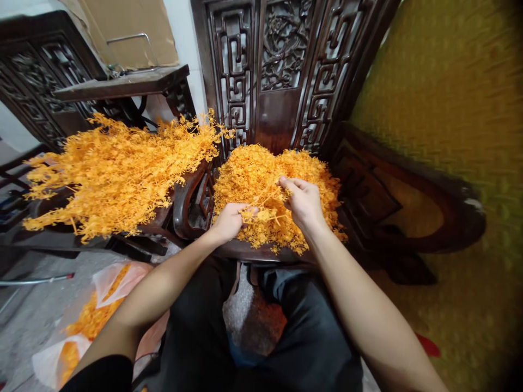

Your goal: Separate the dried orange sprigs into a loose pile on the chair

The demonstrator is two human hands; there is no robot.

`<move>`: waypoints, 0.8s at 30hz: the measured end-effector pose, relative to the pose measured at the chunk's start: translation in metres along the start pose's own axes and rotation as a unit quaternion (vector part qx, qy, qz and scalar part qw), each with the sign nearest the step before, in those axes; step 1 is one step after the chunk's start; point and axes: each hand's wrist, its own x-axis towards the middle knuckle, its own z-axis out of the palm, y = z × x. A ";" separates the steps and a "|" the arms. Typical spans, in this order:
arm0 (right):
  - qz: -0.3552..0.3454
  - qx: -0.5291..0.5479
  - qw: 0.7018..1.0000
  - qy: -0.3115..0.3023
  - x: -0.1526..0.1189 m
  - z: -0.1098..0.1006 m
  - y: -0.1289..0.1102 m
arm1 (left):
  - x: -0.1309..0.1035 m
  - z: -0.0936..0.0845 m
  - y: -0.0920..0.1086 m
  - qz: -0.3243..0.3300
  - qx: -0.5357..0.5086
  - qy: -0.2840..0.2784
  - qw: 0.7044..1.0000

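A heap of orange artificial flower sprigs covers the seat of a dark carved wooden chair in front of me. My left hand is closed around the lower end of an orange sprig at the heap's near side. Higher and to the right, my right hand pinches thin orange stems between thumb and fingertips. Orange strands run between the two hands. Which strands belong to the held sprig and which to the heap behind is hard to tell.
A larger orange sprig pile lies on furniture at the left, beside the chair's armrest. Below it, a plastic bag with more orange pieces rests on the floor. A cardboard sheet leans behind a small table. A woven mat stands at the right.
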 end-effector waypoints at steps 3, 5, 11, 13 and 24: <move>0.003 0.037 0.995 0.097 0.018 -0.013 -0.003 | -0.004 0.003 0.005 -0.024 -0.050 -0.004 0.998; 0.017 0.067 0.988 0.139 0.029 -0.030 -0.002 | -0.009 0.001 0.008 -0.058 -0.094 -0.002 0.994; 0.055 0.069 0.996 -0.019 0.023 -0.057 0.008 | -0.014 -0.013 0.002 -0.106 -0.179 -0.073 0.976; 0.054 0.060 0.995 -0.065 0.014 -0.050 0.006 | -0.013 -0.015 0.000 -0.099 -0.186 -0.079 0.974; 0.044 0.078 0.978 -0.188 -0.019 0.003 -0.002 | -0.007 -0.008 -0.002 -0.078 -0.214 -0.070 0.971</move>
